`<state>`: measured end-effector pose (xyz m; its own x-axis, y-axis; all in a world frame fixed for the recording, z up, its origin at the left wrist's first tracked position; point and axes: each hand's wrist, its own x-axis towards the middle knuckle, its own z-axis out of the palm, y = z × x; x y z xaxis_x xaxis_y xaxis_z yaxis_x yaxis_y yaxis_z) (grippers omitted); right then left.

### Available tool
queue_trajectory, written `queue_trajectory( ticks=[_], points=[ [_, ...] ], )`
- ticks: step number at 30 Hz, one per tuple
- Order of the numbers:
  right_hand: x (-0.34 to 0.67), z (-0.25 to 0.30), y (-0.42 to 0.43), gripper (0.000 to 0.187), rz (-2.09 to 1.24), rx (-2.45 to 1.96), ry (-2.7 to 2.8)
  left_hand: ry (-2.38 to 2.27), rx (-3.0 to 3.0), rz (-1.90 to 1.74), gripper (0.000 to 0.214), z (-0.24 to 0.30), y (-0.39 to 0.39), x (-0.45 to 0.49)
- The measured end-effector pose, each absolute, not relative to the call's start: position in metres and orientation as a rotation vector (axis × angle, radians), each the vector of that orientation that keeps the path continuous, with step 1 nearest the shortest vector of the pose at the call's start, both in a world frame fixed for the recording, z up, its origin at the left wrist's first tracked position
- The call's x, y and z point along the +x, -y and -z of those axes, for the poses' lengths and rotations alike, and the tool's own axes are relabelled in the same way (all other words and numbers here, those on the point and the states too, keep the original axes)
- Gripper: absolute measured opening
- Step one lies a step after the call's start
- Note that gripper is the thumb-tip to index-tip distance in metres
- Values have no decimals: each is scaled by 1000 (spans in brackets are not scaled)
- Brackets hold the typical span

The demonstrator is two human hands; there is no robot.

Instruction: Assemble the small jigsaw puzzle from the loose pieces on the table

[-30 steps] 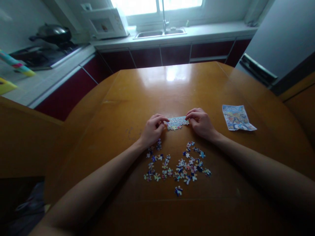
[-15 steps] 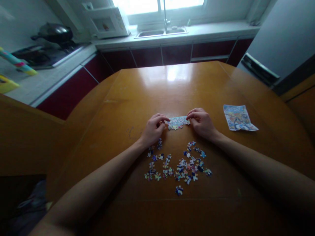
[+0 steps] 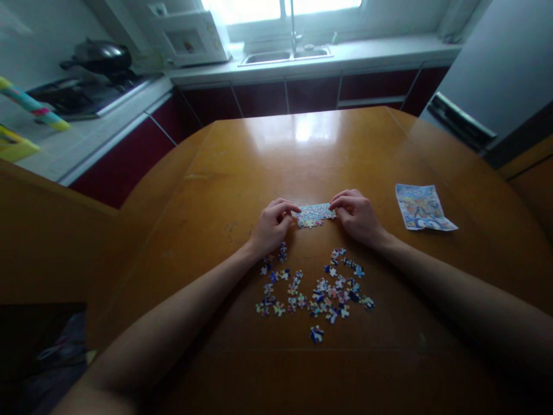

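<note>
A short strip of joined puzzle pieces [image 3: 315, 214] lies flat on the wooden table [image 3: 242, 173]. My left hand [image 3: 273, 225] pinches the strip's left end with curled fingers. My right hand [image 3: 356, 216] pinches its right end the same way. Several loose puzzle pieces [image 3: 317, 291] are scattered on the table nearer to me, between my forearms.
A printed picture sheet [image 3: 422, 206] lies on the table to the right. Beyond the table run a kitchen counter with a sink [image 3: 285, 56], a microwave [image 3: 192, 39] and a stove with a wok [image 3: 97, 57]. A grey fridge [image 3: 496, 69] stands at the right.
Both hands stay pinched on the strip's ends; only the view has shifted slightly.
</note>
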<state>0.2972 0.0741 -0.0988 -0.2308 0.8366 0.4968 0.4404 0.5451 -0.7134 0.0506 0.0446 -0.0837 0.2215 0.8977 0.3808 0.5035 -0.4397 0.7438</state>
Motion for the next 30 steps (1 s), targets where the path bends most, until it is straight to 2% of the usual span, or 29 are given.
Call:
queue_trajectory(
  ticks=[9,16,23,28,30],
  points=[
    [297,94,-71,22,-422,-1007,1947,-1279,2004,-1122,28,87,-46,50],
    [254,59,15,11,-417,-751,2382,-1268,1999,-1155,27,85,-45,51],
    [210,51,65,27,-361,-712,2837,-1264,1989,-1165,27,86,-44,52],
    [195,58,65,8,-348,-755,2976,-1249,1993,-1164,27,86,-44,52],
    [193,60,66,7,-332,-728,2983,-1253,1990,-1165,28,86,-44,52]
  ],
)
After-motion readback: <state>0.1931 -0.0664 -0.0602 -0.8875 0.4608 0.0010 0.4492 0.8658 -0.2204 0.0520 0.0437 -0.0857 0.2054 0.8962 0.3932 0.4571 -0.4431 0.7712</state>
